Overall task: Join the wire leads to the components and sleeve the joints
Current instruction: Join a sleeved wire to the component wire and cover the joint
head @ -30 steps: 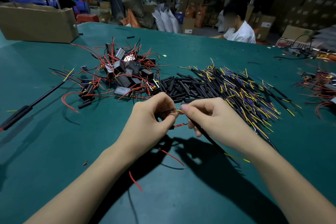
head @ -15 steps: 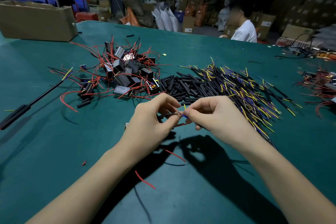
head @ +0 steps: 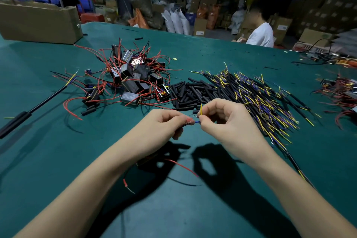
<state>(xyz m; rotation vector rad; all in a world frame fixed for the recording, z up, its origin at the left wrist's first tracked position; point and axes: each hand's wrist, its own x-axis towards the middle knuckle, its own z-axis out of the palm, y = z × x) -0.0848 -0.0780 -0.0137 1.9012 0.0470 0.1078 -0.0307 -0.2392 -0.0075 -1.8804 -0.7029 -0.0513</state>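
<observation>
Pinching a short blue wire lead (head: 197, 122) between them, the left hand (head: 164, 127) and right hand (head: 229, 121) hover just above the green bench (head: 58, 160). That lead lies roughly level, its long axis running left to right from one grip to the other. A thin yellow lead (head: 201, 109) stands nearly upright out of the right grip, tip pointing away from the bench. The left grip is narrow, its fingers curled round a reddish wire end (head: 190, 121) and something dark that I cannot make out. Behind the hands lies a pile of matte black sleeve tubes (head: 191, 92), short and round. To their right spreads a heap of black cables with yellow and blue leads (head: 260, 96). Boxy black components with red wires (head: 133, 77) sit to the left.
</observation>
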